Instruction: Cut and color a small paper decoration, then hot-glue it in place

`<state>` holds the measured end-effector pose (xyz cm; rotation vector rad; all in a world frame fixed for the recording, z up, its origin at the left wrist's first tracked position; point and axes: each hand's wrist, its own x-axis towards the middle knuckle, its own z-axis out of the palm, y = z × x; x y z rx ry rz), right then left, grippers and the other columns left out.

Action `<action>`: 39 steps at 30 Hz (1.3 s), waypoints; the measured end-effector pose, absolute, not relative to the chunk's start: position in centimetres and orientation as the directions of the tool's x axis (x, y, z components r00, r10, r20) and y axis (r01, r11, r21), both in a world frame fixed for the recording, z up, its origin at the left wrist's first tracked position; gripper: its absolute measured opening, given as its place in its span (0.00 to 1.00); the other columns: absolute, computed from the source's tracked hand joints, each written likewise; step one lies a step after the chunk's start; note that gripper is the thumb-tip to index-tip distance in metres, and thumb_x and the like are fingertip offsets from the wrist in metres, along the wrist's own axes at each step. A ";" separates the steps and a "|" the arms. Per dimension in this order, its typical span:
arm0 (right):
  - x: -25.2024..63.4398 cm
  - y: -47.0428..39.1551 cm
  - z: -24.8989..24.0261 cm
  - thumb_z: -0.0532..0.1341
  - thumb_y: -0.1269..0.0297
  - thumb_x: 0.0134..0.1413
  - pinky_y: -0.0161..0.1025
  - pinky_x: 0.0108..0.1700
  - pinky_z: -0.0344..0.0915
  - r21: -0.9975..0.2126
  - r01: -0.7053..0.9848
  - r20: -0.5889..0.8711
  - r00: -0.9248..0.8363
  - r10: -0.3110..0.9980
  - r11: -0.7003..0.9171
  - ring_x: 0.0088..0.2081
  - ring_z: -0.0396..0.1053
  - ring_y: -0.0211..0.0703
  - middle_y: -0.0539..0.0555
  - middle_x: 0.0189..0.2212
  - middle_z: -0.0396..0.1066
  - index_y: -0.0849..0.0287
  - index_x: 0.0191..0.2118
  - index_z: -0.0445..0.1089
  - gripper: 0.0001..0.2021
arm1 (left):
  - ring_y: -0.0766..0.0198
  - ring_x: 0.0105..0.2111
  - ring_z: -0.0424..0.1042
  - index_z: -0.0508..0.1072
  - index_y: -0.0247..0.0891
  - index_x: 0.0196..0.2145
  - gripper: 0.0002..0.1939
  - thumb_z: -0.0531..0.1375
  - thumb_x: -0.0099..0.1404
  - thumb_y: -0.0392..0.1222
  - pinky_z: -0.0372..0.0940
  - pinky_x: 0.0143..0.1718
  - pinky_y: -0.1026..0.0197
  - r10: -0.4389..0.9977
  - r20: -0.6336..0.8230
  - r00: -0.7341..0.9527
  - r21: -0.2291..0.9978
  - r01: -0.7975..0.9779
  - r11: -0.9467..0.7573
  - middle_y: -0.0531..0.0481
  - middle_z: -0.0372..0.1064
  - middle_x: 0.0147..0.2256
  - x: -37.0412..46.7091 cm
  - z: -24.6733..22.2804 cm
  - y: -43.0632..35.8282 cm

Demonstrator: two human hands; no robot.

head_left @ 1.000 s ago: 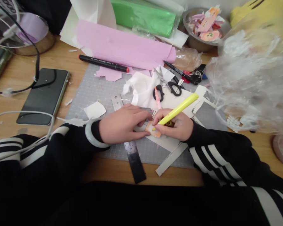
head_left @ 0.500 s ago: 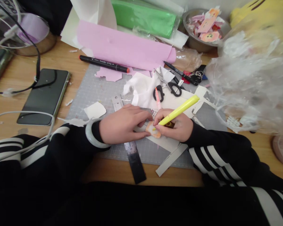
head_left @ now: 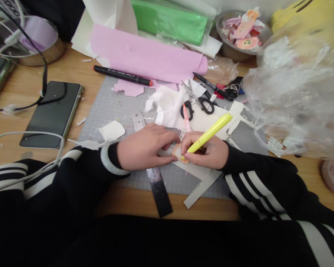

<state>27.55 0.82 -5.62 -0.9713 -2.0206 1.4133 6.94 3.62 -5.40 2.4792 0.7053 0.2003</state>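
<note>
- Wooden desk carries a grey cutting mat, scissors at one o'clock of the hands.
- Left hand presses flat, fingers spread, on a small orange cutout over the ruler.
- Right hand pinches the yellow marker; its tip has slid slightly down the cutout since a second ago, so colouring continues.

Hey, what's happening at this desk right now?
A person is colouring a small orange paper cutout on a grey cutting mat. The right hand holds a yellow marker pen with its tip on the cutout, while the left hand pins it down over a metal ruler.
</note>
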 end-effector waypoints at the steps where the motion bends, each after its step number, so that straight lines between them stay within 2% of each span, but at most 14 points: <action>1: 27.6 0.8 -5.6 0.58 0.71 0.49 0.30 0.25 0.55 -0.948 0.267 -0.034 -0.625 0.780 0.172 0.22 0.56 0.29 0.47 0.24 0.63 0.62 0.30 0.65 0.01 | 0.66 0.28 0.62 0.65 0.38 0.37 0.11 0.57 0.62 0.47 0.52 0.36 0.62 0.526 -0.004 0.851 0.543 0.443 -0.713 0.55 0.62 0.27 6.9 -5.4 3.6; 4: 27.5 0.8 -5.7 0.58 0.70 0.51 0.31 0.26 0.56 -0.955 0.266 -0.034 -0.543 0.839 0.134 0.23 0.58 0.30 0.46 0.22 0.61 0.62 0.30 0.64 0.01 | 0.66 0.28 0.61 0.64 0.38 0.37 0.11 0.57 0.62 0.47 0.52 0.36 0.62 0.525 0.002 0.851 0.540 0.441 -0.717 0.55 0.61 0.26 6.9 -5.4 3.7; 6: 27.5 0.9 -5.9 0.57 0.70 0.50 0.31 0.27 0.57 -0.941 0.285 0.013 -0.509 0.861 0.183 0.24 0.59 0.31 0.46 0.23 0.61 0.62 0.31 0.64 0.01 | 0.66 0.28 0.61 0.64 0.38 0.37 0.11 0.58 0.62 0.47 0.52 0.35 0.63 0.527 0.003 0.850 0.539 0.443 -0.717 0.56 0.60 0.26 6.9 -5.4 3.6; 9: 27.5 0.9 -5.9 0.57 0.72 0.48 0.32 0.28 0.57 -0.915 0.292 0.073 -0.559 0.826 0.278 0.25 0.59 0.32 0.48 0.25 0.63 0.62 0.29 0.65 0.01 | 0.66 0.28 0.61 0.64 0.38 0.37 0.11 0.58 0.62 0.47 0.52 0.36 0.63 0.529 0.005 0.849 0.543 0.442 -0.714 0.56 0.61 0.27 6.9 -5.4 3.6; 12: 27.5 0.8 -5.7 0.58 0.71 0.49 0.31 0.26 0.55 -0.939 0.277 -0.005 -0.606 0.796 0.205 0.23 0.57 0.30 0.47 0.23 0.62 0.62 0.29 0.65 0.01 | 0.66 0.28 0.61 0.64 0.38 0.37 0.10 0.57 0.62 0.47 0.52 0.36 0.62 0.526 0.010 0.850 0.541 0.438 -0.718 0.56 0.61 0.26 6.9 -5.5 3.6; 15: 27.5 0.8 -5.5 0.57 0.69 0.50 0.30 0.24 0.55 -0.957 0.275 -0.083 -0.557 0.826 0.090 0.21 0.56 0.29 0.45 0.22 0.60 0.62 0.30 0.63 0.02 | 0.66 0.27 0.61 0.64 0.38 0.37 0.11 0.57 0.62 0.47 0.52 0.36 0.62 0.525 0.006 0.851 0.536 0.440 -0.720 0.56 0.60 0.26 7.0 -5.5 3.6; 21: 27.3 0.7 -5.6 0.57 0.71 0.47 0.31 0.27 0.55 -0.931 0.309 -0.005 -0.539 0.842 0.192 0.24 0.57 0.30 0.47 0.25 0.61 0.62 0.29 0.64 0.01 | 0.66 0.28 0.61 0.64 0.38 0.37 0.11 0.58 0.62 0.47 0.52 0.36 0.62 0.526 0.008 0.851 0.542 0.438 -0.717 0.56 0.61 0.26 6.9 -5.4 3.7; 25: 27.4 0.7 -5.4 0.57 0.71 0.48 0.30 0.24 0.53 -0.950 0.292 -0.076 -0.568 0.819 0.115 0.21 0.54 0.28 0.45 0.23 0.59 0.62 0.29 0.64 0.01 | 0.66 0.28 0.61 0.65 0.38 0.37 0.10 0.57 0.62 0.46 0.52 0.35 0.62 0.522 0.005 0.853 0.538 0.438 -0.720 0.55 0.61 0.26 6.9 -5.4 3.6; 39: 27.3 0.7 -5.2 0.57 0.71 0.50 0.29 0.23 0.54 -0.956 0.282 -0.100 -0.559 0.823 0.075 0.21 0.56 0.28 0.45 0.22 0.59 0.62 0.29 0.63 0.02 | 0.64 0.28 0.62 0.65 0.38 0.38 0.11 0.57 0.62 0.47 0.53 0.36 0.61 0.522 -0.018 0.853 0.524 0.453 -0.721 0.54 0.62 0.26 7.0 -5.2 3.6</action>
